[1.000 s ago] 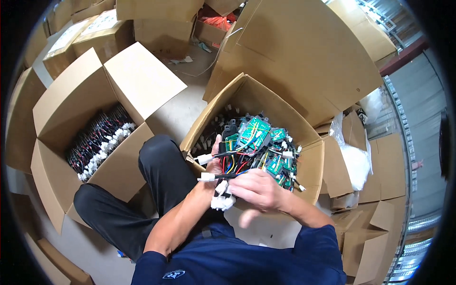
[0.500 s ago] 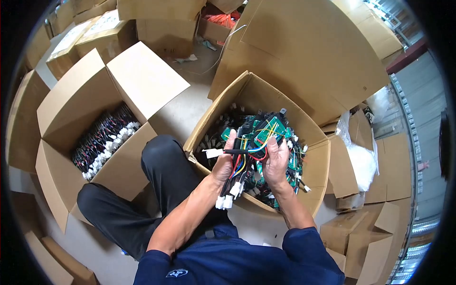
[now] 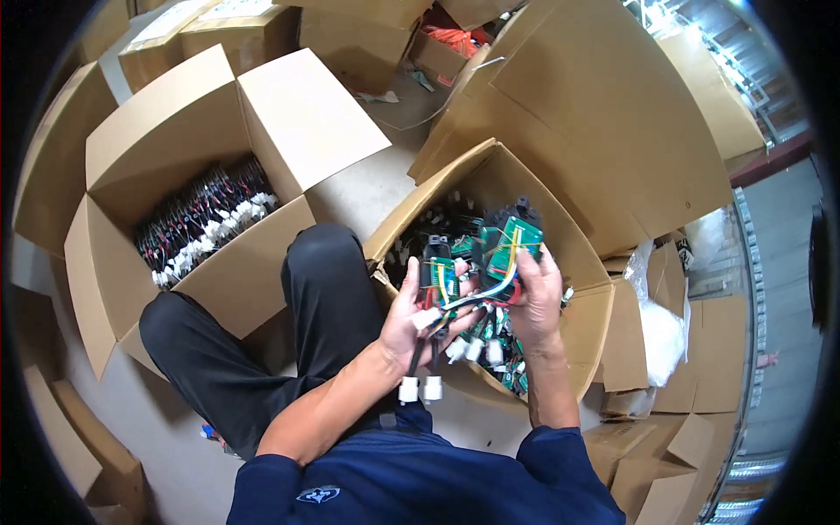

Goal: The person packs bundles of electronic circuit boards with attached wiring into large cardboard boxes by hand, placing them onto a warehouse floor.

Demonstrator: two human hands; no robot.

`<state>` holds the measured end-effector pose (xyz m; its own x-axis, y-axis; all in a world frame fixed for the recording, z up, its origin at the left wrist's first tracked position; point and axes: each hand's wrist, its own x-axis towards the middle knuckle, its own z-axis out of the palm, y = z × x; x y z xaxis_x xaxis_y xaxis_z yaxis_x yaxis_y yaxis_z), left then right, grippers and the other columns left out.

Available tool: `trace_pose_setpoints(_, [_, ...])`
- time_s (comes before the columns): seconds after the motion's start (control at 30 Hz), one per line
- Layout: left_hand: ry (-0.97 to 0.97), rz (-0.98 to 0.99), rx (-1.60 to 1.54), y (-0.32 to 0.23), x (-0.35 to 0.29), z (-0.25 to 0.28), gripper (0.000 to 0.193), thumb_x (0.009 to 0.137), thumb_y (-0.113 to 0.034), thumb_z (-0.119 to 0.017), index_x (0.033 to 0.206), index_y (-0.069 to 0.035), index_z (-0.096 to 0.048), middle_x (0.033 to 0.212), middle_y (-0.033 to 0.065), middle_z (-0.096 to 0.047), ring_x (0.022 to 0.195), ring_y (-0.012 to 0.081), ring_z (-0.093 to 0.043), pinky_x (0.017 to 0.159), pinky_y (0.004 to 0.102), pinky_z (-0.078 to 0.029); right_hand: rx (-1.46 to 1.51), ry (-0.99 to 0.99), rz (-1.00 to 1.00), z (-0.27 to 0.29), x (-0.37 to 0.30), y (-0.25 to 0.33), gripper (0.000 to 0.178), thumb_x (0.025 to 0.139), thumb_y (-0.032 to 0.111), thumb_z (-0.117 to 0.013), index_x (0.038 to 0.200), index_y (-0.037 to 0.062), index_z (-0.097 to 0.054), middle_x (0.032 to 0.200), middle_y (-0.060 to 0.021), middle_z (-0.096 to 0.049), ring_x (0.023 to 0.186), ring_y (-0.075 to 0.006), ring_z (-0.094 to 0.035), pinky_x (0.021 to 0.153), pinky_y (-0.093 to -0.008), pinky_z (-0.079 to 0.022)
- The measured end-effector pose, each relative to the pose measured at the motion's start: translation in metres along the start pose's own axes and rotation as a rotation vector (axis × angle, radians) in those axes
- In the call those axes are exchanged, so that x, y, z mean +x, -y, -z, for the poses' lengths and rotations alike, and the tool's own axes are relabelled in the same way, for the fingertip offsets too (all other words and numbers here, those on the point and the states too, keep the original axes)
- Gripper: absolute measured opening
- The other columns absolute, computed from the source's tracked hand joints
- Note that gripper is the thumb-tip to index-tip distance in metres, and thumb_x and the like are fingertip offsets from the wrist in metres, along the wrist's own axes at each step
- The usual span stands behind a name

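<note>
Over an open cardboard box (image 3: 584,325), my two hands are close together, each gripping wired electronic parts. In my left hand (image 3: 401,331) is a green circuit board (image 3: 443,278) with black housing and coloured wires. White plug connectors (image 3: 409,389) dangle below that palm. My right hand (image 3: 537,302) is closed round more green circuit boards (image 3: 514,243) in black housings, the thumb on a board face. A wire bundle with a white connector (image 3: 426,318) runs across between the hands. More boards and white connectors (image 3: 507,372) lie loose in the box beneath.
At the left, another open carton (image 3: 103,289) holds rows of black-wired parts with white connectors (image 3: 219,229). My bent knees (image 3: 328,262) are between the boxes. A tall cardboard flap (image 3: 604,114) rises behind; plastic wrapping (image 3: 661,337) and more cartons (image 3: 669,446) stand at the right.
The held bundle has been split, with boards now apart in each hand. My right hand has moved right, and more connectors hang below. The whole view has shifted slightly.
</note>
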<state>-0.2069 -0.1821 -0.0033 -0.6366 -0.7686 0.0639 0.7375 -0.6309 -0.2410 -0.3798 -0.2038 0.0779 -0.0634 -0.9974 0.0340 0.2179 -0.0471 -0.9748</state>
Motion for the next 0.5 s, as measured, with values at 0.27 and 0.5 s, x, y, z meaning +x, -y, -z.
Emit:
trace_pose_setpoints(0.27, [-0.239,-0.414,0.531,-0.023,-0.004,-0.034,0.062,0.104,-0.056,-0.049,0.138,-0.005,-0.055,0.136,0.016,-0.062,0.127,0.024,-0.061,0.105,0.0418,-0.052,-0.805,0.158,0.116,-0.057,-0.007,0.02,0.064,0.085,0.014,-0.079,0.139,-0.0047,-0.051,0.124,-0.0147,-0.065,0.109,-0.02,-0.064,0.097,-0.032,-0.051])
trace_pose_setpoints(0.5, [-0.078,-0.331,0.35,-0.035,-0.011,-0.019,0.051,0.107,-0.048,-0.048,0.135,-0.007,-0.058,0.121,0.0113,-0.071,0.111,0.0215,-0.07,0.097,0.0388,-0.058,-0.6,0.326,0.054,-0.064,-0.019,-0.012,0.067,0.097,0.009,-0.067,0.153,-0.0096,-0.035,0.155,-0.0239,-0.044,0.143,-0.0291,-0.045,0.121,-0.0382,-0.03])
